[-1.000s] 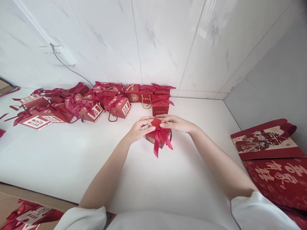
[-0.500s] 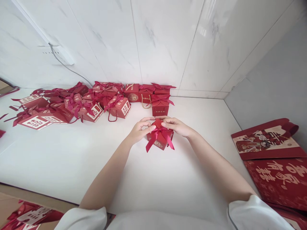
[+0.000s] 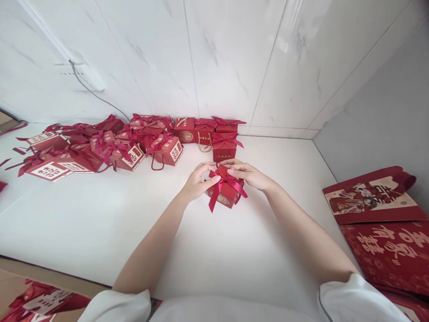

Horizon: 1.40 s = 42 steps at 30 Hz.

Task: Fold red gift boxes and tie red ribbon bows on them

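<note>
A small red gift box [image 3: 224,195] with gold print on its front stands on the white table in front of me. A pink-red ribbon [image 3: 228,180] is tied in a bow over its top, its tails hanging down the front. My left hand [image 3: 198,181] is at the box's left side, thumb on the ribbon near the knot and fingers curled behind the top. On the other side my right hand [image 3: 250,174] has its thumb on the top flap and its fingers reaching over the back. Fingertips behind the box are partly hidden.
Several red gift boxes [image 3: 132,154] with ribbons lie in a heap along the wall at the left. Just behind my hands, another box [image 3: 224,150] stands upright. Red paper bags [image 3: 375,197] lie at the right edge. At lower left, a cardboard carton [image 3: 43,273] holds more red boxes.
The gift box has turned slightly and shifted a little to the right. My left thumb has moved right along the ribbon, and the bow's tails hang differently.
</note>
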### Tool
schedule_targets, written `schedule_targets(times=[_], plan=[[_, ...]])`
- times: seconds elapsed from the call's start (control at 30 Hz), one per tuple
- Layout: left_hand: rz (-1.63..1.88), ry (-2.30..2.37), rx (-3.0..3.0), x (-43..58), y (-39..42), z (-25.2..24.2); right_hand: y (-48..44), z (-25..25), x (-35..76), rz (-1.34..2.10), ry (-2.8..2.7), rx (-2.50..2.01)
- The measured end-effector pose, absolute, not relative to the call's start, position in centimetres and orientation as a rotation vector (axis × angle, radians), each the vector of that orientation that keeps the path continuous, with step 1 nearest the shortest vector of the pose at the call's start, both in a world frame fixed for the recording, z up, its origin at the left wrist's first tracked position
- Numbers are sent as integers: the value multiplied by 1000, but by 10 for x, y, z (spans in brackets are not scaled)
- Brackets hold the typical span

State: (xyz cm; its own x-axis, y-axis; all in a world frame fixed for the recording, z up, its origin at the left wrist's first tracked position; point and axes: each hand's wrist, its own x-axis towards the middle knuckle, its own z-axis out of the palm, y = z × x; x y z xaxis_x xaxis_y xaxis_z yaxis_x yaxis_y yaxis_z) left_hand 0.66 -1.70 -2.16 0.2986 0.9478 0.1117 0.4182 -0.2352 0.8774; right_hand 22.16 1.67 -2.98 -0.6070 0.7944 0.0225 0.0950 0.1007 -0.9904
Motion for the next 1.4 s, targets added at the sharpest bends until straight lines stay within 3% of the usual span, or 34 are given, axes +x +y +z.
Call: schedule_targets(times=[0.87,1.17,1.4], plan=[[867,1250,1955,31,-15,-39,29,-29,232,1157,-2139,-792],[1002,1120,1626,16,-16,-35,20,-34,238,1504,-1721,-864],[1085,1080,1791,5,-19,-26,13,-32,239,1587,-1758,-821]])
